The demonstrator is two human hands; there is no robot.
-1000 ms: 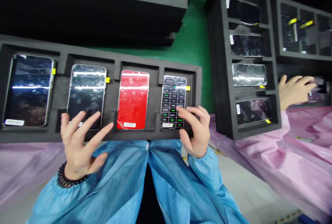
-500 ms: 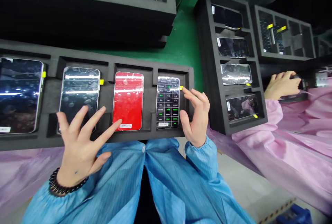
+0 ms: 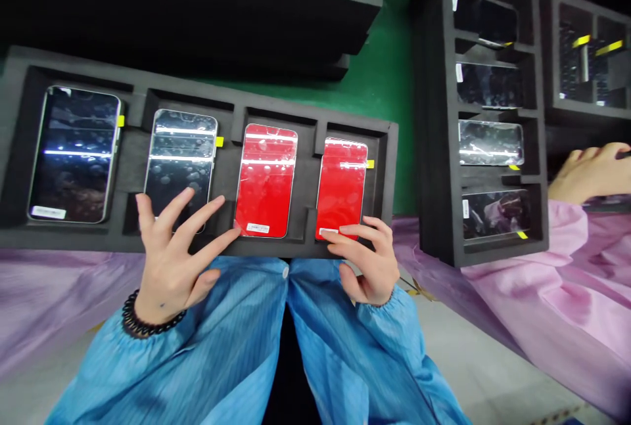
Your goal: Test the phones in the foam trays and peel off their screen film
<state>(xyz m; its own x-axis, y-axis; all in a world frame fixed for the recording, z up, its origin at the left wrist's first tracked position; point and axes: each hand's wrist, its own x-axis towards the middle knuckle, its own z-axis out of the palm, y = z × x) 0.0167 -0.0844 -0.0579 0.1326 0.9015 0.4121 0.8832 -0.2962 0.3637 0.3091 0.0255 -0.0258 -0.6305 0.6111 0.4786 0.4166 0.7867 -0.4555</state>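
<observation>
A black foam tray [image 3: 227,98] lies before me with a row of smartphones in its compartments. The rightmost smartphone [image 3: 342,182] shows a plain red screen; my right hand [image 3: 367,257] has its fingers stretched over that screen's lower end, by a white label. Left of it, another smartphone [image 3: 267,178] is red too. My left hand [image 3: 180,257] is spread, its fingertips over the lower part of a dark-screened smartphone [image 3: 181,149], with the index finger reaching the lower left corner of the red one beside it. At the far left lies a dark smartphone [image 3: 76,156].
To the right stands a second foam tray [image 3: 446,215] with several phones, and beyond it another tray [image 3: 555,83]. A co-worker's hand [image 3: 594,172] in a pink sleeve is at the right edge. Stacked foam trays [image 3: 315,24] rise at the back on the green surface [image 3: 394,37].
The rightmost phone's screen has gone from a black grid of text to plain red. My right hand has moved from its right edge to its lower end. The view has shifted.
</observation>
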